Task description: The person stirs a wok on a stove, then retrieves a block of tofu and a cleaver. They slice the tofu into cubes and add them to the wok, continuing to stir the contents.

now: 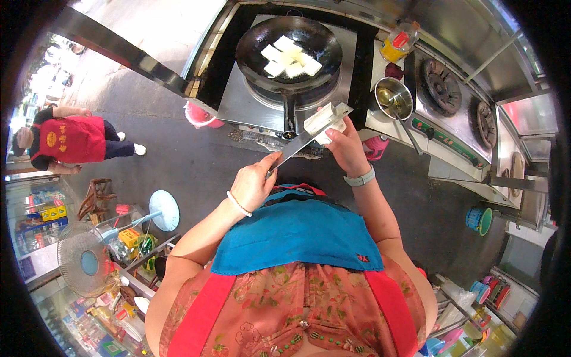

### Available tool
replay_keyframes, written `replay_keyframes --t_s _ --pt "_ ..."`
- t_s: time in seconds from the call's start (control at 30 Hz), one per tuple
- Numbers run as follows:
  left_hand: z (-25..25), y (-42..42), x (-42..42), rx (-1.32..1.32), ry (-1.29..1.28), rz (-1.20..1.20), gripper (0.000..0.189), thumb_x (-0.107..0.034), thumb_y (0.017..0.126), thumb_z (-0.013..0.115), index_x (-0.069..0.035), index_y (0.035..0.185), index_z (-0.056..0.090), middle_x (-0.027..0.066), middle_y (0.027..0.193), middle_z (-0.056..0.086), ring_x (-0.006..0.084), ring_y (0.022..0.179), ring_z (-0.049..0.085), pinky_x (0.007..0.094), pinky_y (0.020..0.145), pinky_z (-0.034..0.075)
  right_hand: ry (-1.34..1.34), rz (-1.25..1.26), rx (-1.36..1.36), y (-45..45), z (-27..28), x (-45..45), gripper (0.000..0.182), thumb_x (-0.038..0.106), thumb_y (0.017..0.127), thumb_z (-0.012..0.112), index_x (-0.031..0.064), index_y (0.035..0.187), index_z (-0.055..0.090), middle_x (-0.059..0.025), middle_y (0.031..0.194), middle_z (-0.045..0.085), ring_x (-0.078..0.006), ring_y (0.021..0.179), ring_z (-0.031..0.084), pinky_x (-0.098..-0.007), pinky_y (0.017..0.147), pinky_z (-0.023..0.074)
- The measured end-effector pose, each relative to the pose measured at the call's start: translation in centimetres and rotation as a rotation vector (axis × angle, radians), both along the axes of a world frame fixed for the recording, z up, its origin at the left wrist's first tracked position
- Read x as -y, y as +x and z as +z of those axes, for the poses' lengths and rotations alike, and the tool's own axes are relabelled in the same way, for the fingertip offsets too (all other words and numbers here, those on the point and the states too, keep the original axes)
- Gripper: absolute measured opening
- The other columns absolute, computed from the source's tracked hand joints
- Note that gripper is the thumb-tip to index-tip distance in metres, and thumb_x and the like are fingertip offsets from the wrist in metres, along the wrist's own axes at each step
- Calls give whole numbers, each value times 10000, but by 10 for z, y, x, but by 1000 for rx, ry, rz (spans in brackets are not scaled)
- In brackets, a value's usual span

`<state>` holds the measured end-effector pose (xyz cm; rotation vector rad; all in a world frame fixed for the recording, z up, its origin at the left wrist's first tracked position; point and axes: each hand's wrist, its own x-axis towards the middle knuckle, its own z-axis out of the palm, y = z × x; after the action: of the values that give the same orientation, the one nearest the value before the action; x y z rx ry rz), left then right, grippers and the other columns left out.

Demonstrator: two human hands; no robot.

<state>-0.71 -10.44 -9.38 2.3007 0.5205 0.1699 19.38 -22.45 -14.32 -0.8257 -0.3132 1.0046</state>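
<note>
My left hand (253,184), with a beaded bracelet at its wrist, is closed around the handle of a long knife (292,146). The blade slants up to the right, across a white block that looks like tofu (317,120). That block rests in my right hand (348,149), thumb against its near side; a pale watch band circles the wrist. Blade and block are held over the stove's front edge, right of the wok handle (290,114). Several flat white slices (290,58) lie in the bottom of the black wok (250,58), on the steel stove (229,107).
Right of the wok stand a steel pot (382,89) of yellowish liquid with a ladle (408,136), a plastic bottle (399,42) and a two-burner gas stove (441,89). A pink bucket (200,115) is on the floor. At left are a person (67,140) and a fan (84,259).
</note>
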Motion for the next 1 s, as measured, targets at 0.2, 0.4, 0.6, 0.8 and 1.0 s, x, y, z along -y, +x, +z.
replay_keyframes --t_s 0.2,0.4,0.6,0.8,1.0 --pt "-1 3 -7 -8 22 8 343 -84 781 520 -34 1119 497 218 794 601 372 725 588 430 640 476 38 3 -43 -2 5 -5 555 9 752 578 31 1251 338 -94 1234 453 -230 1135 459 -363 952 375" --pt "-8 12 -15 10 44 8 326 -85 783 525 -45 1106 512 212 769 595 364 695 586 426 606 469 70 0 -43 3 -1 -12 554 10 754 575 26 1252 334 -108 1237 449 -243 1128 464 -372 952 378" --pt "-13 40 -52 137 -46 24 307 -96 777 545 -54 1081 563 192 617 529 225 466 525 329 467 409 120 -63 -134 26 -9 -6 488 -20 781 492 31 1242 340 -120 1226 454 -296 1127 462 -418 953 380" --pt "-62 111 -152 -44 207 -36 300 -161 751 546 -33 1019 585 235 785 588 354 720 592 400 658 464 76 -114 -205 31 -24 19 464 -5 813 485 34 1244 317 -157 1210 443 -327 1116 461 -424 961 371" --pt "-102 165 -204 -404 341 -237 274 -186 724 556 -32 941 619 220 892 606 363 878 572 412 790 448 -32 -203 -297 21 -29 43 436 11 824 479 35 1233 328 -160 1213 438 -319 1122 452 -419 952 378"
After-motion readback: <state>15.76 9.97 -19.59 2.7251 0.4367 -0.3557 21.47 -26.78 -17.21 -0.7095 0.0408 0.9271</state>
